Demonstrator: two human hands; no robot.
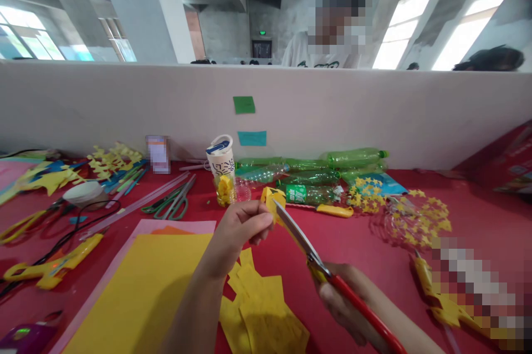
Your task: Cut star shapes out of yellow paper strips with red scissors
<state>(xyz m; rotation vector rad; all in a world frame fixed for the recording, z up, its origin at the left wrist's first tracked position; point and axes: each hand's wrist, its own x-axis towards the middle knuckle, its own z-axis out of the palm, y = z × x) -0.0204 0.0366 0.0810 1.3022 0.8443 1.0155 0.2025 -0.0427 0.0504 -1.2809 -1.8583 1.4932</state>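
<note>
**Scissors Meeting Yellow at the Bench**

The left grip (239, 226) is pinching a small yellow piece (271, 197); the right grip (343, 293) is holding red-handled scissors (297, 235), their tips overlapping it. Right of both grips, yellow star clusters (418, 221) are apparently standing finished. Nearer than the left grip, cut yellow pieces (266, 307) are lying loose, seemingly unshaped; left of it, a yellow sheet (137, 287) is looking uncut.
</note>
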